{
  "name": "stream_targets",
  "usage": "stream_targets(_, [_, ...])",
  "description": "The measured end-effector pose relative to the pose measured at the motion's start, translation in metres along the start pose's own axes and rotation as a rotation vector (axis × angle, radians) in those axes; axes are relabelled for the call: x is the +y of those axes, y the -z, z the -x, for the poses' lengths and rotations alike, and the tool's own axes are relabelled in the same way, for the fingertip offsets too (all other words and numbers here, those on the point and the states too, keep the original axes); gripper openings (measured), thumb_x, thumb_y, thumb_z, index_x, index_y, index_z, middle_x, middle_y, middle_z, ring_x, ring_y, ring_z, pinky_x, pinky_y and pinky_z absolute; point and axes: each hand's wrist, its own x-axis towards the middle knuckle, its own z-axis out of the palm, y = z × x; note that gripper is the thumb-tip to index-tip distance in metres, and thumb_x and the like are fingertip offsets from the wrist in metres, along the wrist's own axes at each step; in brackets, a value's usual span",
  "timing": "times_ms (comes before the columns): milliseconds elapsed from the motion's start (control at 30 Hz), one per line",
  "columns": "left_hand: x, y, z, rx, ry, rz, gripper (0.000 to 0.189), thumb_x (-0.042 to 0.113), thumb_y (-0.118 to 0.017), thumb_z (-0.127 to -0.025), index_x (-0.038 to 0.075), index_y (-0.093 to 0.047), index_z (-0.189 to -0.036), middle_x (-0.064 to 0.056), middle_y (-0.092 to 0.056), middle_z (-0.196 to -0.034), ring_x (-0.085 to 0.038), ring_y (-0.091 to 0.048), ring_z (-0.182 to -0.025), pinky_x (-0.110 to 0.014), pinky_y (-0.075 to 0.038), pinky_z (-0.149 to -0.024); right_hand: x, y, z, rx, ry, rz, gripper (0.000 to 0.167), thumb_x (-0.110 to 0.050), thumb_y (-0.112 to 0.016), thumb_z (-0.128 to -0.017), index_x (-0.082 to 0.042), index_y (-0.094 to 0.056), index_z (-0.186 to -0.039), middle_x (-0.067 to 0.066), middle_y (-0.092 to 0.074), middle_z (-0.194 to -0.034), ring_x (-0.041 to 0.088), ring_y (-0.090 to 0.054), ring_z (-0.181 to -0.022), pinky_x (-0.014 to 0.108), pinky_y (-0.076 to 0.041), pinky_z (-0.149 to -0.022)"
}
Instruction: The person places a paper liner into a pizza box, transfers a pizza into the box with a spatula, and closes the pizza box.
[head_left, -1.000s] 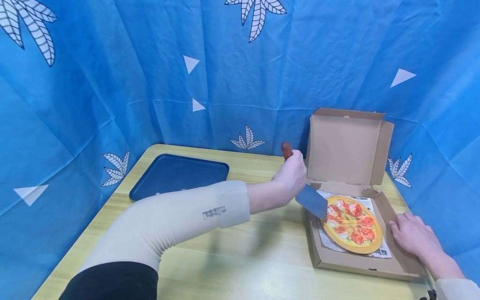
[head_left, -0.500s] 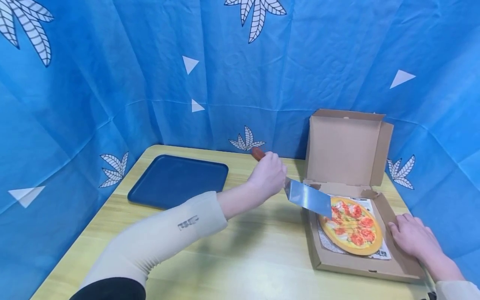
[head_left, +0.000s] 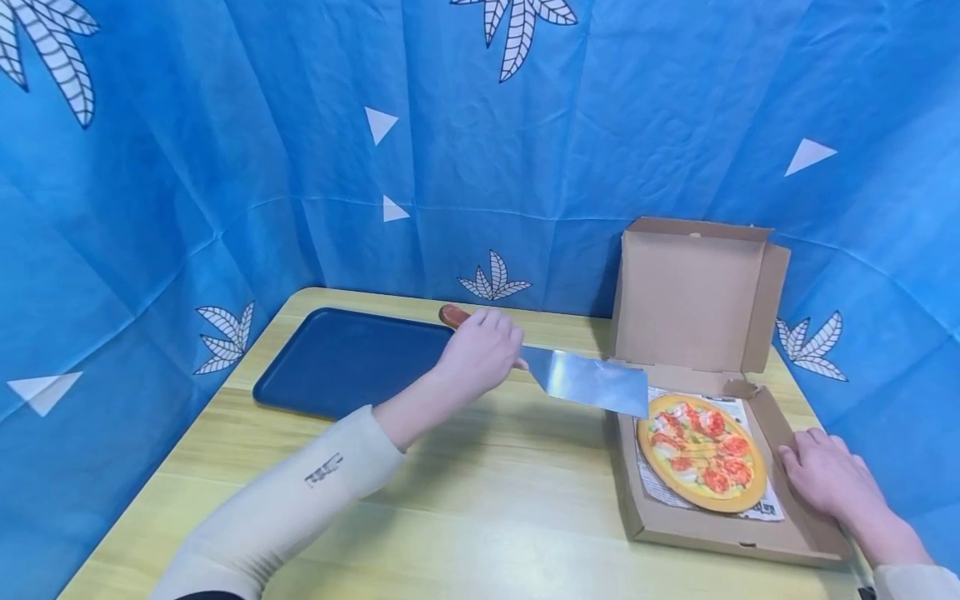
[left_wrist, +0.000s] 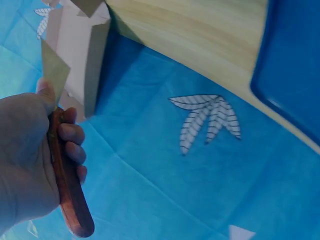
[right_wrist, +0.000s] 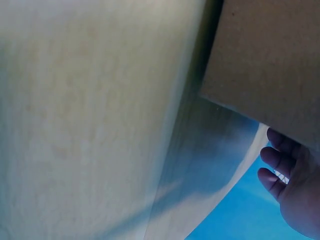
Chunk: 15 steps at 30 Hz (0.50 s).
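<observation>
Pizza [head_left: 705,454] lies flat in the cardboard box [head_left: 678,533] on the right part of the table [head_left: 525,533], with printed paper [head_left: 768,506] under it. From the left hand [head_left: 483,346], it is to the right and somewhat nearer to the person. This hand grips the spatula [head_left: 592,385], with the fingers curled around its wooden handle, as the left wrist view shows. The long axis of the spatula goes mostly from left to right; its handle end is at the far left, and its blade extends toward the box. In the head view, the front edge of the blade covers a piece of the box's left side, just beside the pizza's left rim. This small relation seems to me the most important one, but I cannot tell how high the blade is. The right hand [head_left: 828,473] is nearer to the pizza and holds the right wall of the box, thumb on the inner side, fingers outside. Behind the left hand, the blue tray [head_left: 352,358] lies at the far left.
</observation>
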Motion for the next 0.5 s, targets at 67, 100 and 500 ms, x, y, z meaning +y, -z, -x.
stream_targets(67, [-0.004, -0.004, 0.005, 0.003, 0.009, 0.026, 0.050, 0.056, -0.043, -0.108, 0.012, -0.063, -0.097, -0.001, -0.059, -0.086, -0.019, -0.053, -0.081, -0.029, -0.045, -0.074, 0.000, 0.001, 0.000, -0.006, -0.003, -0.001, 0.034, -0.019, -0.051, -0.105, 0.015, -0.057, -0.107, 0.032, -0.057, -0.103, 0.051, -0.052, -0.092, 0.067, -0.045, -0.072])
stream_targets(100, [-0.007, -0.007, 0.007, 0.009, 0.017, 0.041, 0.050, 0.055, -0.042, -0.108, 0.011, -0.063, -0.098, -0.002, -0.058, -0.086, -0.019, -0.052, -0.081, -0.029, -0.044, -0.073, 0.000, 0.001, 0.000, -0.010, -0.004, -0.002, 0.034, -0.019, -0.051, -0.105, 0.015, -0.057, -0.108, 0.032, -0.057, -0.103, 0.051, -0.052, -0.093, 0.067, -0.045, -0.072])
stream_targets(500, [-0.043, -0.036, 0.046, 0.135, 0.090, 0.177, 0.045, 0.050, -0.052, -0.106, 0.007, -0.062, -0.099, -0.005, -0.058, -0.087, -0.022, -0.052, -0.078, -0.034, -0.042, -0.069, 0.001, -0.004, 0.000, 0.016, 0.010, 0.012, 0.035, -0.020, -0.051, -0.106, 0.014, -0.058, -0.106, 0.031, -0.057, -0.101, 0.050, -0.053, -0.092, 0.066, -0.046, -0.071])
